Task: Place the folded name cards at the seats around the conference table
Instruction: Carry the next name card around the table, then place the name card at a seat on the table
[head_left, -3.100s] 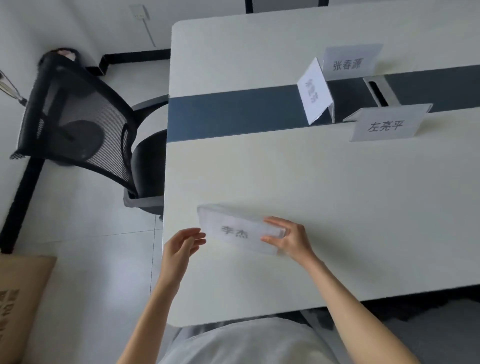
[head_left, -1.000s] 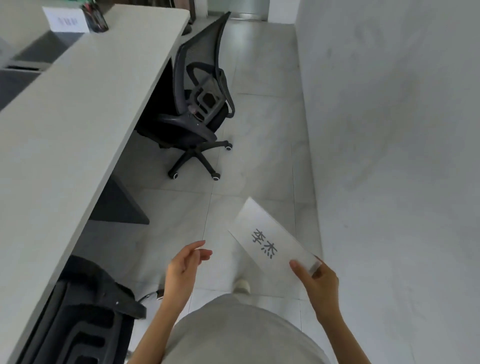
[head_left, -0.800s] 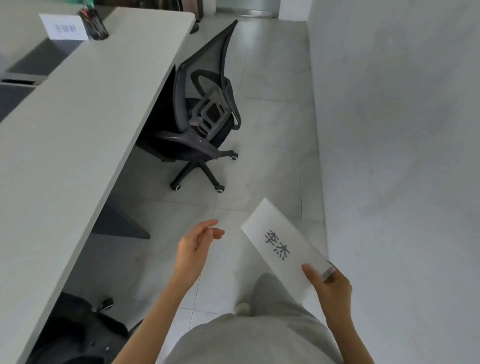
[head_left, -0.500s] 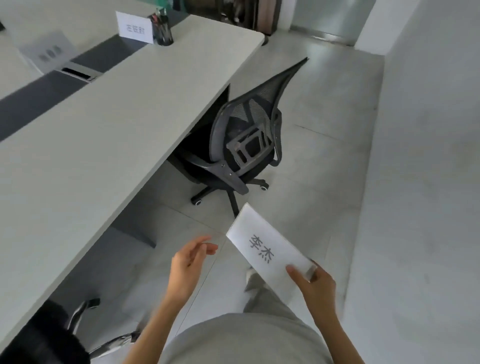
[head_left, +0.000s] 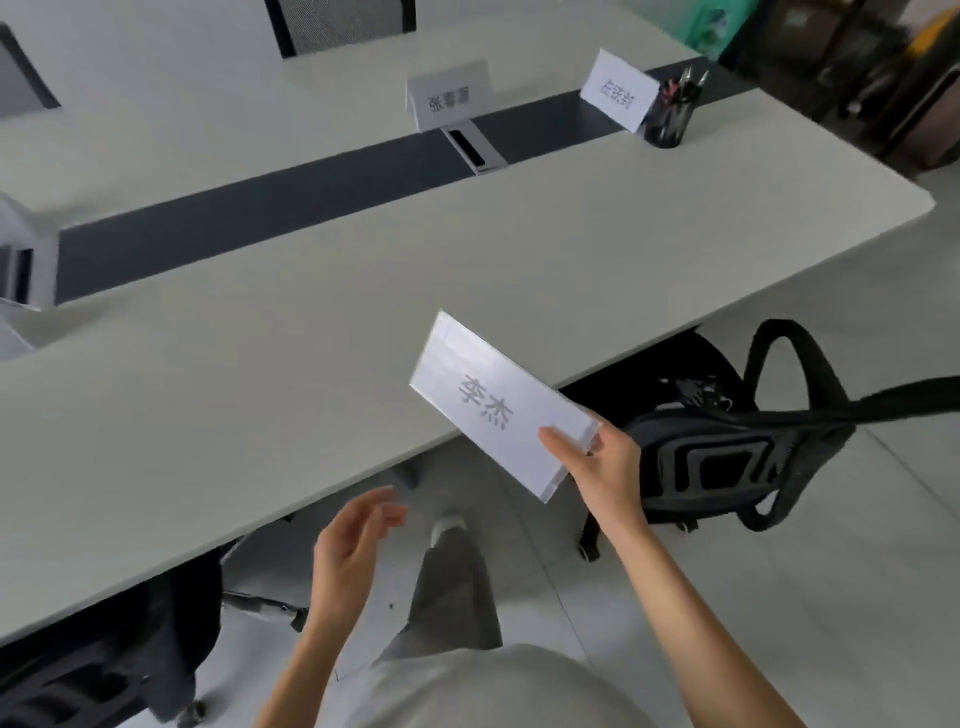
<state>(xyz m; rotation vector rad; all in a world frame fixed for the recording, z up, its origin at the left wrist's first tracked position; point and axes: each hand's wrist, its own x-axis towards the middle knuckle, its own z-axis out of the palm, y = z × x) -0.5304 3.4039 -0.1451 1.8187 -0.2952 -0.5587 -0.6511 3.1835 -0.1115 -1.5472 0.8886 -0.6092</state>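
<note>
Item: name card (head_left: 501, 410), pinched at its 4 o'clock corner by your right hand (head_left: 605, 467) over the table (head_left: 260, 374) edge for placing; left hand (head_left: 353, 545) open, empty.

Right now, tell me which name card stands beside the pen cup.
The far-right name card, tilted, next to the black pen cup. The middle card stands by the cable slot; another is in the right hand.

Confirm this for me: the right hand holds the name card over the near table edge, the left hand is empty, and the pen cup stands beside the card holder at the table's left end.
One error: the pen cup stands at the table's far right end, beside a standing name card, as the head view shows. The right hand does hold the name card; the left hand is empty.
</note>
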